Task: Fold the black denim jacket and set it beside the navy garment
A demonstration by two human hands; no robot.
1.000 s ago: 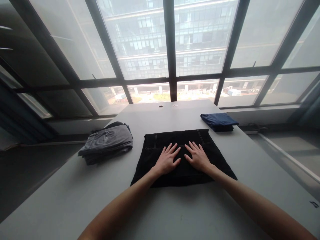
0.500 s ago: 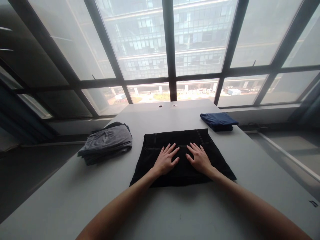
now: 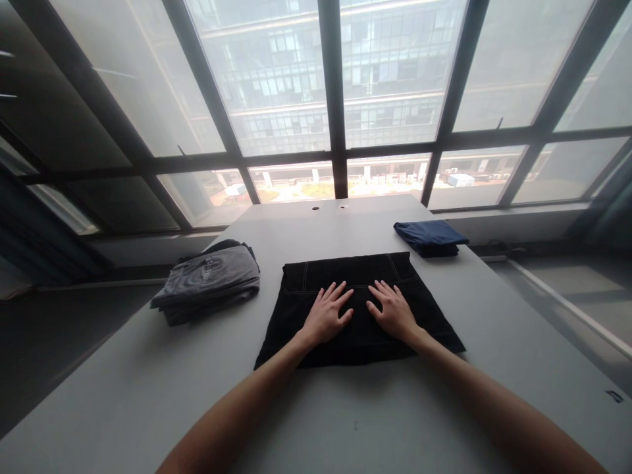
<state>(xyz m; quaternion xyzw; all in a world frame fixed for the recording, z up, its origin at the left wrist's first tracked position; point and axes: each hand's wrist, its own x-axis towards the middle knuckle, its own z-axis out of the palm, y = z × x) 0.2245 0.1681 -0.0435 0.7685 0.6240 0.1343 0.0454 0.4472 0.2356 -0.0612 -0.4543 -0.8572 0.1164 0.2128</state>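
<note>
A black folded garment (image 3: 345, 270) with pale stitching lines lies flat in front of me; its exact kind I cannot tell. My left hand (image 3: 326, 313) rests palm down on its middle, fingers spread. To the right of it, my right hand (image 3: 392, 309) also lies flat on the black cloth with its fingers apart. Neither hand grips anything. A gap of bare black fabric separates the two thumbs.
The white table (image 3: 316, 230) reaches to the windows. On its left sits a stack of folded clothes (image 3: 210, 280), grey on top. A folded dark blue garment (image 3: 432, 237) lies at the right edge. A small dark object (image 3: 614, 395) is at the far right.
Both hands stay flat on the black garment in the same place. The whole view has shifted very slightly.
</note>
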